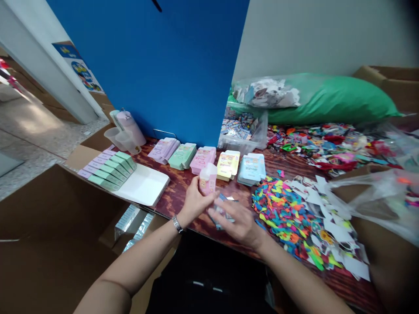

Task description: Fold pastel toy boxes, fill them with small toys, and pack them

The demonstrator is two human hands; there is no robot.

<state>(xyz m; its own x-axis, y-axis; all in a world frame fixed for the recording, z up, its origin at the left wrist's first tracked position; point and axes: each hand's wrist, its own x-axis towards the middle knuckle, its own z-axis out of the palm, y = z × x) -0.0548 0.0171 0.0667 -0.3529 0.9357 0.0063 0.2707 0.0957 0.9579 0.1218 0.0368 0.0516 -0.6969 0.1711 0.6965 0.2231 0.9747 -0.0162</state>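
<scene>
Worktop (278, 162): near edge below the forearms; pile of coloured pieces (278, 209) well right of the white tray (144, 185); bare wood just beside the tray's right edge. Right of the tray, the right hand (240, 222) is blurred, its grip undeterminable; the left hand's (198, 198) fingers grip a pink carton (209, 179). Step, presumably: handling one carton; next move calls for steadying it.

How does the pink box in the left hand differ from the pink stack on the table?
The pink box is held in the left hand; the pink stack rests on the table. The pink box is one carton; the pink stack is several piled together. Both are pink and printed.
</scene>
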